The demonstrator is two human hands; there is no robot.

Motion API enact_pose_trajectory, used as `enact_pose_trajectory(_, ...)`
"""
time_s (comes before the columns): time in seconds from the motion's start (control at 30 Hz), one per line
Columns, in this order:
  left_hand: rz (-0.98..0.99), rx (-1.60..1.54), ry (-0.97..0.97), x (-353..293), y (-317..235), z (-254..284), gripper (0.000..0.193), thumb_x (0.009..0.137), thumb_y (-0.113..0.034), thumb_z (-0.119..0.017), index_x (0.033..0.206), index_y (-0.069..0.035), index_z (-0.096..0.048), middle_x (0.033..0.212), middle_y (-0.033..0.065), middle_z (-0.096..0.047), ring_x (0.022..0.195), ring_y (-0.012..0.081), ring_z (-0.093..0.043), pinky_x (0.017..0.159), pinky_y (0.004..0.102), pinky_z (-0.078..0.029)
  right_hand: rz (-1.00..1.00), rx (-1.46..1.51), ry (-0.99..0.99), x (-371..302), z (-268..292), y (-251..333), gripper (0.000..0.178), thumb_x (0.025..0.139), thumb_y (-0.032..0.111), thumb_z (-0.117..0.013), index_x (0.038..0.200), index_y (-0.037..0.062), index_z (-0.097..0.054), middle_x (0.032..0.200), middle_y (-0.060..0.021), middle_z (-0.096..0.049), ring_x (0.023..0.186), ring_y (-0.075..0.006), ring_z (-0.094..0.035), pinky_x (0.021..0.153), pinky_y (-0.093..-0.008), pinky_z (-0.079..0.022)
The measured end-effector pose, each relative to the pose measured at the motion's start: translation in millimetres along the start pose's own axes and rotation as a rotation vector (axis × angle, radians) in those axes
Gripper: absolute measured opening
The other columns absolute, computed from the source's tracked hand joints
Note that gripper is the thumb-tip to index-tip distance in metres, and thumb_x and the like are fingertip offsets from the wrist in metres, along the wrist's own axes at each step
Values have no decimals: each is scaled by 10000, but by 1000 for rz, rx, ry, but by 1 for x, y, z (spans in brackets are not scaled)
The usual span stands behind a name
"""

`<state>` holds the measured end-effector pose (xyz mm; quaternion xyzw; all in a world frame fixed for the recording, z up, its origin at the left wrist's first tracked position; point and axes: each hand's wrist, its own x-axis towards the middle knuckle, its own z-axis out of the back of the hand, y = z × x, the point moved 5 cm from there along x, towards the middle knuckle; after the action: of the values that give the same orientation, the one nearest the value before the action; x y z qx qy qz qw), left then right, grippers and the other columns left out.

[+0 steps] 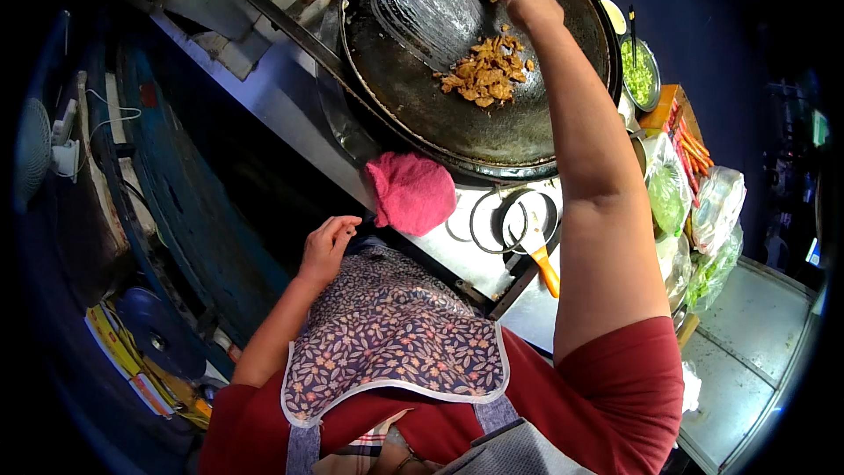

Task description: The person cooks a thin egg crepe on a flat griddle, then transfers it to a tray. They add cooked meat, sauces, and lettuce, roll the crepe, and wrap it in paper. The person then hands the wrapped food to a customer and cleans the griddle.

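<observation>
A large dark wok [404,114] fills the top middle, with a heap of browned, sliced food [483,70] on its bottom and a shiny, wet-looking smear up its far left side. My right arm reaches over the wok, and my right hand [534,7] is closed above its far part. A dark edge shows by those fingers, but I cannot make out what they hold. My left hand [327,251] hangs empty by my apron, fingers loosely stretched and apart from the pink cloth [411,193] on the counter's edge.
An orange-handled scraper [543,266] lies by black rings [501,222] in front of the wok. To the right stand a bowl of chopped greens [640,77], carrots [694,151] and bagged vegetables [668,189]. A fan [33,154] is at far left.
</observation>
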<state>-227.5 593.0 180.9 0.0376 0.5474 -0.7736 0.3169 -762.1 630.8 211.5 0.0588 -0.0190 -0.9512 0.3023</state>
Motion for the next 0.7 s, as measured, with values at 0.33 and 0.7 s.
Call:
enact_pose_trajectory(0.33,-224,14,-105,25,-53,-12,178,980,-74,-603,1135,-31,-680,1045,112,-677,847,206,-689,745,303,-537,63,212,206,-203,27,-21,353,972,274,-590,1289,140,-667,1004,-242,-720,939,-412,-700,859,-508,-550)
enact_pose_trajectory(0.7,-451,177,-191,109,-138,-38,328,868,-131,-771,1177,-56,-693,1123,84,-590,926,208,-662,789,316,-545,-52,154,234,-222,11,-30,301,967,213,-527,1131,-3,-657,994,-270,-716,943,-424,-702,860,-522,-550)
